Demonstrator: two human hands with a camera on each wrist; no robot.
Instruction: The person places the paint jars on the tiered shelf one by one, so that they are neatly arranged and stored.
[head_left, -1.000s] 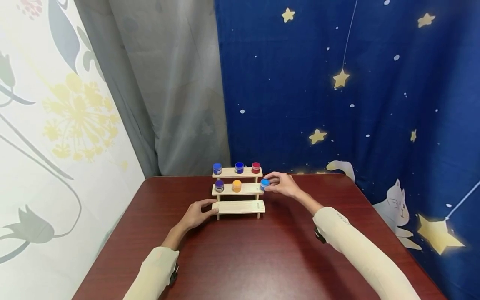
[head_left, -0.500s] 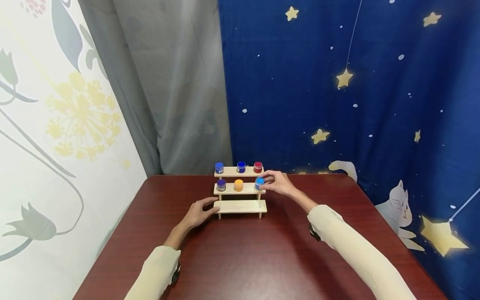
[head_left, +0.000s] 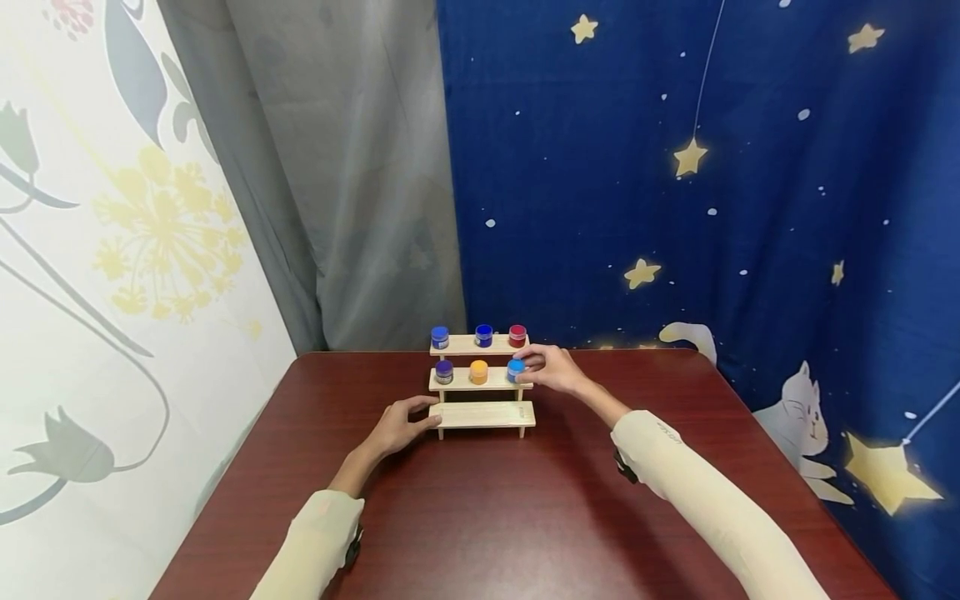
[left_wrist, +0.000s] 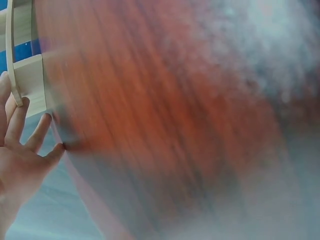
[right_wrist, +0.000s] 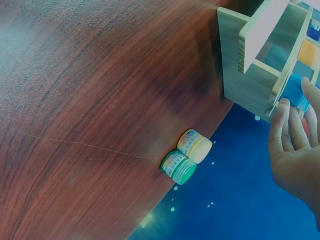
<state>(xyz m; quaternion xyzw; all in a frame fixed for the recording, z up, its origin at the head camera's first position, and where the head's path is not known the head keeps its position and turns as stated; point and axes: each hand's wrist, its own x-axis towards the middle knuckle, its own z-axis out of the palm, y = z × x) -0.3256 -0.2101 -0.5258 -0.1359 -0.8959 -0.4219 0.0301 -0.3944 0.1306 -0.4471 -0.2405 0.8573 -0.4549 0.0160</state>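
Note:
A three-step wooden stand (head_left: 483, 414) is at the back of the table. My right hand (head_left: 557, 368) holds a light blue paint jar (right_wrist: 293, 90) between thumb and fingers, at the right end of the middle step. Left of that jar on the same step are an orange jar (head_left: 478, 372) and a purple jar (head_left: 444, 372). The top step bears a blue jar (head_left: 439, 337), a dark blue jar (head_left: 483, 336) and a red jar (head_left: 517, 336). At the left end of the bare lowest step, my left hand (head_left: 396, 427) grips the stand.
In the right wrist view, a yellow-lidded jar (right_wrist: 195, 146) and a green jar (right_wrist: 178, 167) stand side by side near the table edge. The dark red table (head_left: 480, 508) reaches to a grey curtain (head_left: 375, 208) and a blue starry curtain (head_left: 570, 183) behind.
My right hand has brought the light blue jar leftward, from the right edge of the middle step onto that step's right end. My left hand keeps its grip on the stand.

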